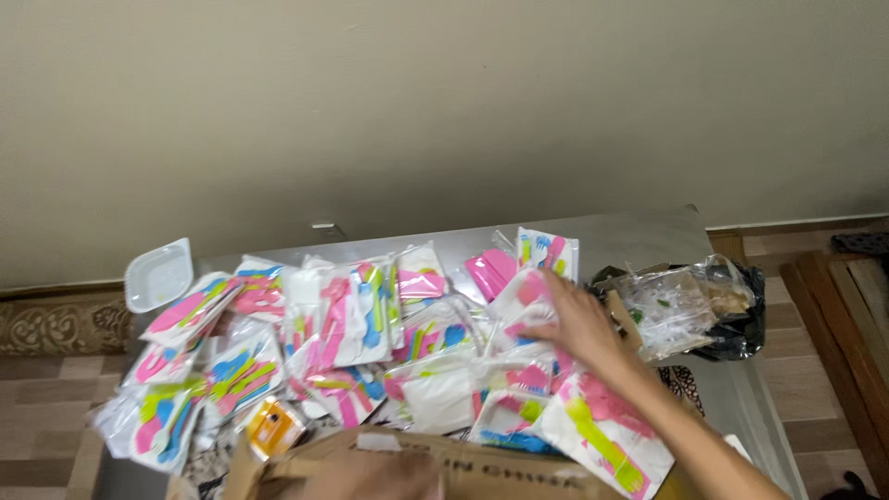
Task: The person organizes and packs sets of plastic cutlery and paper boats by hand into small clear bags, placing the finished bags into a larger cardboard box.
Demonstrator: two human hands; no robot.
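Pink, blue and green cutlery packets [343,324] are heaped on the table [639,236]. Right hand [576,324] lies on the heap's right side, fingers spread flat on a packet [530,298], not gripping. Left hand [370,477], blurred, sits on the cardboard box [482,468] just below the heap; fingers can't tell. Black bag [741,324] right of heap.

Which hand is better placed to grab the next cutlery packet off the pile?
Right. The right hand already lies on the cutlery packets at the pile's right side. The left hand shows only as a blur low by the cardboard box, off the pile.
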